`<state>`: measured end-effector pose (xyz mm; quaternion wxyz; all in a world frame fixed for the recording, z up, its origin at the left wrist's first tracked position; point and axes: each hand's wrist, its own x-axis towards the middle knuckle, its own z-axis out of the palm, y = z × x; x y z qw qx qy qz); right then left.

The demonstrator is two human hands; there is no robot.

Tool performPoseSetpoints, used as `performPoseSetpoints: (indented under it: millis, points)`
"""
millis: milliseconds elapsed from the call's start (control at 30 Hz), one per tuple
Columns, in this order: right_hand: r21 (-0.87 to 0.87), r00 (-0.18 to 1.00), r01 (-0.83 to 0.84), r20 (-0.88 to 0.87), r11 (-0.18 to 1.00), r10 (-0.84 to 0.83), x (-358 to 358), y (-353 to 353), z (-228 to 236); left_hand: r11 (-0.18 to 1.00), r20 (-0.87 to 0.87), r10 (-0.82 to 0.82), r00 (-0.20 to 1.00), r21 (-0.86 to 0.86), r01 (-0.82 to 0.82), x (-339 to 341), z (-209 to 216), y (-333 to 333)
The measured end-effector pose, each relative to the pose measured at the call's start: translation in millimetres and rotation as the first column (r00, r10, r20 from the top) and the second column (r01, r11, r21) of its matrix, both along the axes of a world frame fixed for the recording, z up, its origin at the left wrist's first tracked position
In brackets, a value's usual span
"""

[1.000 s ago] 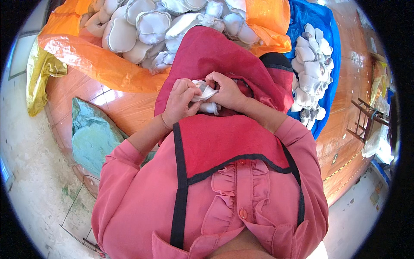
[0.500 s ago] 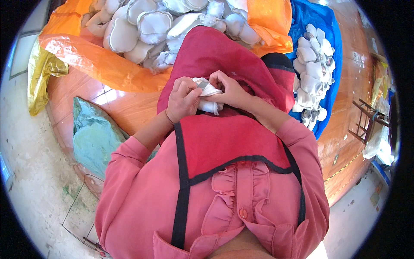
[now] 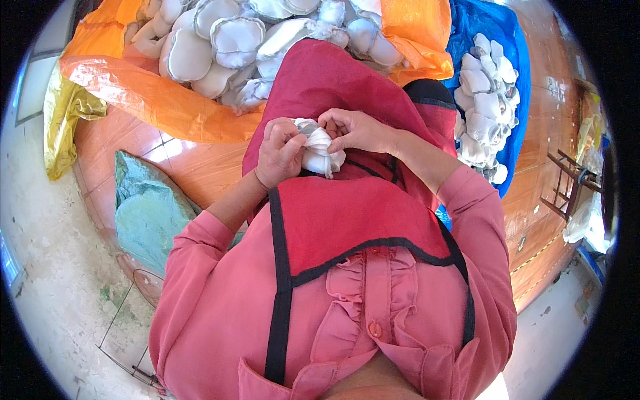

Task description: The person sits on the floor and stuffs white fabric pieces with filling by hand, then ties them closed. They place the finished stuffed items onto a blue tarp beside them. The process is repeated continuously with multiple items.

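Observation:
Over my lap, covered by a red apron (image 3: 333, 80), both hands hold a small white fabric piece (image 3: 320, 155) with a grey patch near its top. My left hand (image 3: 280, 152) grips its left side, thumb and fingers pressed together. From the right, my right hand (image 3: 353, 132) pinches the upper edge with thumb and forefinger. The fabric looks folded and bunched; its underside is hidden.
Ahead, an open orange bag (image 3: 173, 107) holds a heap of white padded pieces (image 3: 237, 41). At right, similar white pieces (image 3: 487, 120) lie on a blue sheet (image 3: 517, 73). A teal sack (image 3: 150, 217) lies left on the tiled floor; a dark wooden stand (image 3: 570, 187) is far right.
My right hand has shifted slightly left, its forearm swinging outward. The white fabric has turned and bunched up between my hands. My left hand stays nearly in place.

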<state>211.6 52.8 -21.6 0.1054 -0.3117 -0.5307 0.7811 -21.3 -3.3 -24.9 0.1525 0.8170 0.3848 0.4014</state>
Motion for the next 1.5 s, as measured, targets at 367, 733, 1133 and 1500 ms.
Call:
performPoseSetpoints:
  millis: [367, 733, 1133, 1500]
  points:
    - [0.169, 0.988, -0.022, 0.151, 0.985, -0.003, -14.9, 6.5, 11.1, 0.992, 0.065, 0.092, 0.994, -0.087, -0.086, 2.7, -6.7, 3.5]
    - [0.305, 0.964, 0.224, 0.072, 0.926, -0.257, -26.2, -20.6, 6.2, 0.971, 0.076, 0.182, 0.980, -0.171, -0.167, 4.6, -5.4, 4.1]
    - [0.189, 0.853, 0.474, 0.142, 0.860, -0.502, -41.6, -41.3, 5.2, 0.933, 0.081, 0.242, 0.967, -0.292, -0.209, 4.5, -3.0, 0.4]
    - [0.226, 0.803, 0.564, 0.070, 0.794, -0.591, -39.7, -49.7, -1.3, 0.931, 0.145, 0.063, 0.987, -0.365, -0.006, -9.8, 13.8, -0.9]
